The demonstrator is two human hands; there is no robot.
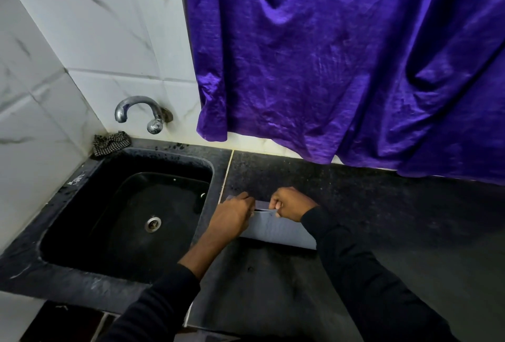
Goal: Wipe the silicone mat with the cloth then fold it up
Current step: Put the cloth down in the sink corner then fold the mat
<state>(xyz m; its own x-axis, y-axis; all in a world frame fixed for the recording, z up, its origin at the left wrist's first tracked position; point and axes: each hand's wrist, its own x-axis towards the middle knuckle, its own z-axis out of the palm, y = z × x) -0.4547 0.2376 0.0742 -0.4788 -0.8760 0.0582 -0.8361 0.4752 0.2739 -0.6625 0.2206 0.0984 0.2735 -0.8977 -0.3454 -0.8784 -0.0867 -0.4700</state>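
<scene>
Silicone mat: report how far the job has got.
Wiping looks done: the checked cloth lies bunched at the back corner of the sink, out of both hands. Folding is in hand: the left hand and right hand pinch the far edge of the grey mat, seemingly doubled over on the counter. Left: probably the last folds.

Right: the dark bench (410,232) lies open right of the right hand (289,203).
Near: open surface between the two sleeves, near of the folded silicone mat (278,229).
Left: the sink (164,154) drops away just beside the left hand (232,216).
Far left: the tap (139,112) juts from the tiled wall over the sink; a checked cloth (110,142) is bunched on its corner.
Far: the purple curtain (328,68) hangs to the bench's far edge, lowest at far right.
</scene>
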